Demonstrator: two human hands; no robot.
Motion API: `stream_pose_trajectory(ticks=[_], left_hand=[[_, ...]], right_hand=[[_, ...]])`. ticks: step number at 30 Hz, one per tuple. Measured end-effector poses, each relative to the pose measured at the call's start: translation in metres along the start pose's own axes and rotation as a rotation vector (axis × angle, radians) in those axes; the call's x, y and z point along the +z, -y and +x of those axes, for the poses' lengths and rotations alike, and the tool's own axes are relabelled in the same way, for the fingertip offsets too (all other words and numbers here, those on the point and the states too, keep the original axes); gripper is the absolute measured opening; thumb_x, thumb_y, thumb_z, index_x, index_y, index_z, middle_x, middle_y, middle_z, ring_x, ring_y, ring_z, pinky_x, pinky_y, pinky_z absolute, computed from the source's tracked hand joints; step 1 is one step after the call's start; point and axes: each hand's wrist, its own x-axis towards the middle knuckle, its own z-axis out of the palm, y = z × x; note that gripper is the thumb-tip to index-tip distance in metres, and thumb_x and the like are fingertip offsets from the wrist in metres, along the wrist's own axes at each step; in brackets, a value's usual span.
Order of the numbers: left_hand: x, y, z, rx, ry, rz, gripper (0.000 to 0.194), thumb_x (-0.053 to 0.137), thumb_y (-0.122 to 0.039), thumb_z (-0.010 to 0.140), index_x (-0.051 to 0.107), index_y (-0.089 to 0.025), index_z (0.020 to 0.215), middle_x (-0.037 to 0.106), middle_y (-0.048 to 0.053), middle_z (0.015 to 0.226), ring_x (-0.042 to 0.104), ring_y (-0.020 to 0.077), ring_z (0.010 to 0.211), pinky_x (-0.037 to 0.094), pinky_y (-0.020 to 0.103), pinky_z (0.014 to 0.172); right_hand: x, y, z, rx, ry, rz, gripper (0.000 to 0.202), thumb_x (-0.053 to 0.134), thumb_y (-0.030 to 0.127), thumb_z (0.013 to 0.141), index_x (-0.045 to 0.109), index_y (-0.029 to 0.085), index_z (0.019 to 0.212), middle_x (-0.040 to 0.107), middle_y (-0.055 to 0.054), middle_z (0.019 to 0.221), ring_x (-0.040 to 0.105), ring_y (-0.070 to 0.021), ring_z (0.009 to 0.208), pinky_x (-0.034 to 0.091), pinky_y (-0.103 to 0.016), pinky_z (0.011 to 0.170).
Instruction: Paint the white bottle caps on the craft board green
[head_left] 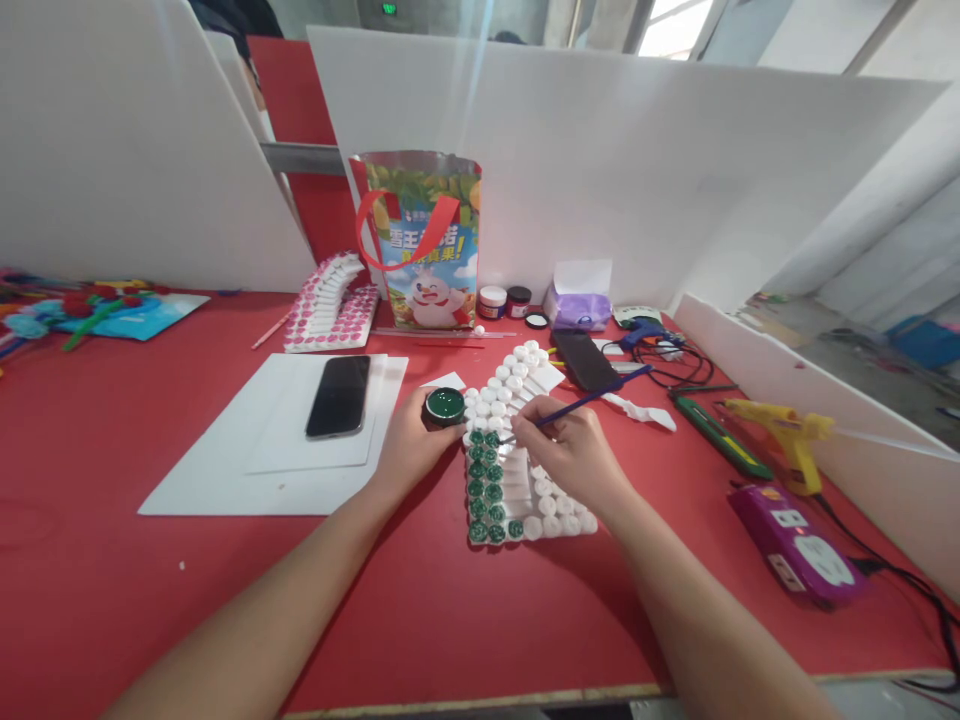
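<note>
My left hand point(416, 440) is wrapped round a small open jar of green paint point(445, 404), at the left edge of a white craft piece point(517, 478). Small round discs cover the piece; those at its lower left are painted green, the others are white. Between the fingers of my right hand point(566, 445) is a thin blue paintbrush point(592, 396), slanting up to the right. Its tip is at the green discs near the piece's middle, close to the jar. My right hand hides part of the piece's right side.
Left of the jar, a black phone point(339, 396) lies on white sheets point(225, 470). Behind stand a pink-dotted piece point(330, 305), a colourful bag point(431, 250) and paint jars point(493, 302). To the right are a yellow glue gun point(787, 430), green cutter point(720, 437) and purple power strip point(795, 545).
</note>
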Motion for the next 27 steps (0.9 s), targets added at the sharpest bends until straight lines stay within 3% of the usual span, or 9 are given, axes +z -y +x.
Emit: stream_pose_trajectory(ticks=[7, 17, 21, 27], left_hand=[[-0.0002, 0.0001, 0.0, -0.001, 0.003, 0.002, 0.052, 0.083, -0.038, 0.062, 0.064, -0.02, 0.107, 0.074, 0.008, 0.108, 0.068, 0.0311, 0.104, 0.049, 0.046, 0.096], [0.0001, 0.0031, 0.0015, -0.006, 0.0, -0.004, 0.054, 0.084, -0.04, 0.061, 0.063, -0.02, 0.107, 0.073, 0.008, 0.109, 0.067, 0.0314, 0.105, 0.048, 0.045, 0.096], [0.0002, 0.0034, 0.0012, -0.003, 0.001, 0.006, 0.053, 0.084, -0.04, 0.061, 0.063, -0.021, 0.106, 0.073, 0.008, 0.108, 0.067, 0.0311, 0.103, 0.049, 0.045, 0.095], [-0.0004, 0.0004, -0.0002, 0.005, -0.005, 0.001, 0.053, 0.084, -0.04, 0.062, 0.064, -0.021, 0.108, 0.073, 0.008, 0.109, 0.067, 0.0312, 0.105, 0.049, 0.046, 0.096]], right_hand=[[0.002, 0.0043, -0.0027, -0.013, 0.041, 0.047, 0.025, 0.056, 0.039, 0.087, 0.059, 0.02, 0.071, 0.061, 0.0, 0.062, 0.052, -0.0122, 0.052, 0.037, -0.026, 0.053], [-0.0041, 0.0022, -0.0008, -0.006, -0.078, -0.025, 0.025, 0.056, 0.04, 0.086, 0.058, 0.02, 0.069, 0.053, 0.003, 0.054, 0.048, -0.0115, 0.046, 0.033, -0.026, 0.049], [-0.001, 0.0046, -0.0025, -0.032, -0.024, 0.049, 0.025, 0.056, 0.039, 0.087, 0.061, 0.02, 0.073, 0.057, 0.002, 0.059, 0.049, -0.0114, 0.05, 0.035, -0.025, 0.05], [-0.0011, 0.0046, -0.0022, -0.074, -0.06, -0.089, 0.024, 0.055, 0.033, 0.087, 0.056, 0.021, 0.067, 0.05, 0.004, 0.052, 0.044, -0.0103, 0.047, 0.032, -0.025, 0.05]])
